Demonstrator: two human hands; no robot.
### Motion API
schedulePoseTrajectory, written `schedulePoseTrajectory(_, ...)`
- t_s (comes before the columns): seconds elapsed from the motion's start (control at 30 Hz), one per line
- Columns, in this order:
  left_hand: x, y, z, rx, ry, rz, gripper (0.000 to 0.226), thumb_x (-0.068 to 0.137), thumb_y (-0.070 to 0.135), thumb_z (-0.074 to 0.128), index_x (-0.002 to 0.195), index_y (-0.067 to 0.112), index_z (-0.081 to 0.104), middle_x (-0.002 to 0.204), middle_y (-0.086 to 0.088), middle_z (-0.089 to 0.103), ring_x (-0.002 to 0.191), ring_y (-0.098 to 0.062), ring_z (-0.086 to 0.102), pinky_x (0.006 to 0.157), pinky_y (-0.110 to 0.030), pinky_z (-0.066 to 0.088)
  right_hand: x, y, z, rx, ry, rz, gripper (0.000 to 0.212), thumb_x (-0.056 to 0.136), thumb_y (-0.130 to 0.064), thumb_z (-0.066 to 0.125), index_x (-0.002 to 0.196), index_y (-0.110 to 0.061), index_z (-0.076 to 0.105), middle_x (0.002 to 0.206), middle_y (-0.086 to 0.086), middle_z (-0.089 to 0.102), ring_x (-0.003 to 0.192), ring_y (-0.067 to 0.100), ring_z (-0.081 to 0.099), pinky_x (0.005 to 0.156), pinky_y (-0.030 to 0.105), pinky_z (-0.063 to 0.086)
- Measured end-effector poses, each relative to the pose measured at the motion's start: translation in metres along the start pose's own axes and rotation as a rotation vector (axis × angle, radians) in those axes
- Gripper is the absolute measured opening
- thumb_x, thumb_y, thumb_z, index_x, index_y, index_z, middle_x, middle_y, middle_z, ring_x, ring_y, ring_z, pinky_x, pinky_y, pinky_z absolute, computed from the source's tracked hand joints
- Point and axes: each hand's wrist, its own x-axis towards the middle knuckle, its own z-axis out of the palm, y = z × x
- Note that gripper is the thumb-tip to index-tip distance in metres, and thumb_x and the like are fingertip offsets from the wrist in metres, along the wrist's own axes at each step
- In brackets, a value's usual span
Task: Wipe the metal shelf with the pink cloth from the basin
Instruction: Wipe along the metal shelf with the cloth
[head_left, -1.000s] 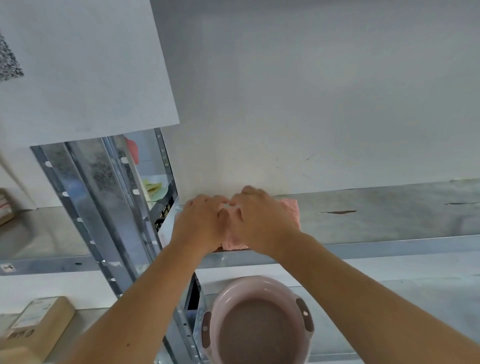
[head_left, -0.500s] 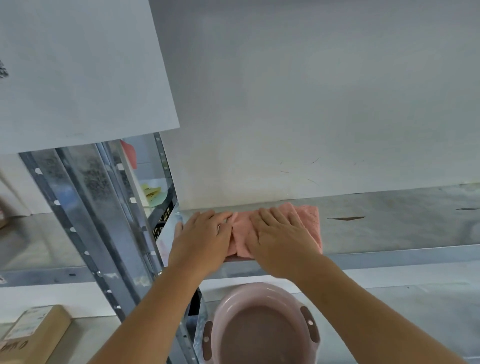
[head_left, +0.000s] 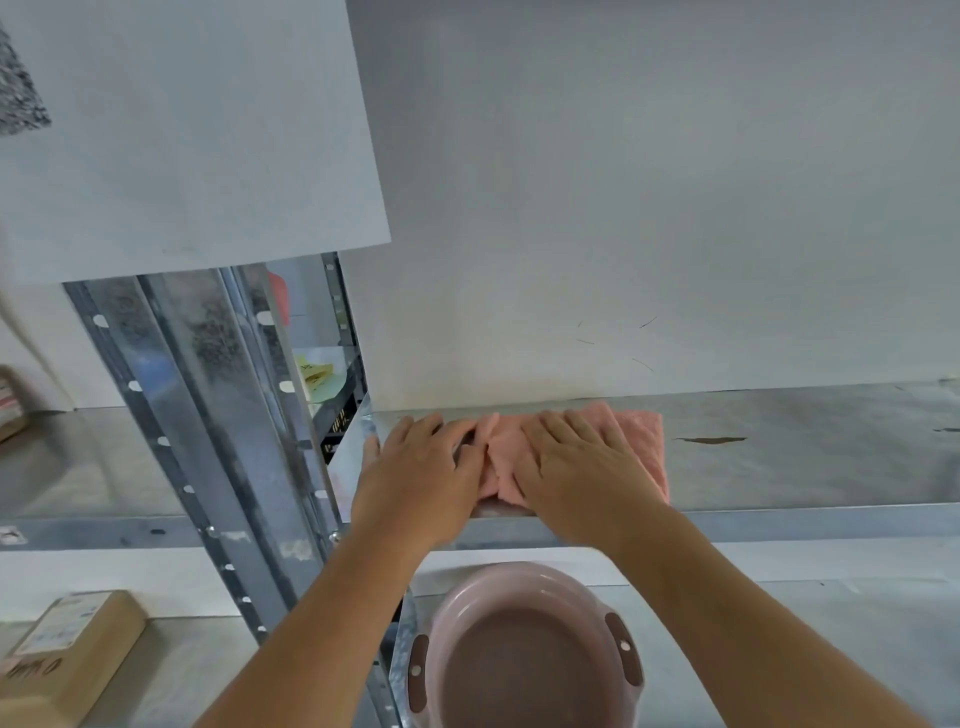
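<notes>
Overhead, scuffed metal shelf (head_left: 805, 457) against plain white wall (head_left: 649, 182).

A white wall (head_left: 649, 197) rises behind the racking, faintly scratched low down. A pale panel (head_left: 182, 130) hangs at upper left, a dark speckled patch (head_left: 18, 93) at its edge. Perforated steel uprights (head_left: 208, 415) slant beneath it. Yellow notes (head_left: 314, 373) lie in the gap beyond them. A cardboard box (head_left: 67, 654) with a white label sits at lower left.
</notes>
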Motion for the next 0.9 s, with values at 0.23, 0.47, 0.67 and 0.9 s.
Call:
schedulePoseTrajectory(0.23, 0.001, -0.004, 0.003, 0.025, 0.019, 0.012, 0.067, 0.091, 0.056, 0.007, 0.142, 0.042, 0.048, 0.142, 0.012, 0.053, 0.138, -0.018, 0.037, 0.118, -0.054, 0.022, -0.024, -0.001, 0.003, -0.046, 0.009, -0.012, 0.113, 0.066, -0.045, -0.024, 0.165, -0.011, 0.017, 0.177, 0.008, 0.007, 0.163, 0.031, 0.0, 0.129, 0.057, 0.0)
schedulePoseTrajectory(0.47, 0.001, -0.006, 0.005, 0.055, 0.026, 0.026, 0.058, 0.092, 0.05, 0.017, 0.141, 0.042, 0.048, 0.138, 0.014, 0.054, 0.134, -0.018, 0.039, 0.115, -0.051, 0.027, -0.016, 0.001, -0.002, -0.013, 0.02, 0.01, 0.117, 0.062, -0.048, -0.025, 0.165, -0.011, 0.016, 0.177, 0.008, 0.007, 0.163, 0.03, -0.001, 0.129, 0.057, 0.001)
schedulePoseTrajectory(0.67, -0.002, -0.005, -0.004, 0.088, -0.007, 0.019, 0.047, 0.1, 0.042, 0.034, 0.144, 0.039, 0.048, 0.146, 0.013, 0.05, 0.134, -0.016, 0.041, 0.112, -0.046, 0.031, -0.005, 0.018, 0.0, 0.071, 0.04, 0.075, 0.065, 0.108, -0.043, 0.013, 0.167, -0.018, 0.011, 0.177, 0.003, 0.008, 0.163, 0.023, 0.001, 0.13, 0.05, -0.004)
schedulePoseTrajectory(0.9, -0.001, 0.01, -0.007, 0.06, -0.025, -0.062, 0.039, 0.099, 0.046, 0.044, 0.137, 0.043, 0.053, 0.139, 0.009, 0.056, 0.122, -0.018, 0.052, 0.105, -0.049, 0.043, -0.047, 0.131, -0.014, 0.036, -0.007, 0.182, 0.109, 0.07, -0.058, -0.021, 0.167, -0.018, 0.009, 0.178, 0.004, 0.002, 0.163, 0.025, -0.003, 0.13, 0.055, -0.003)
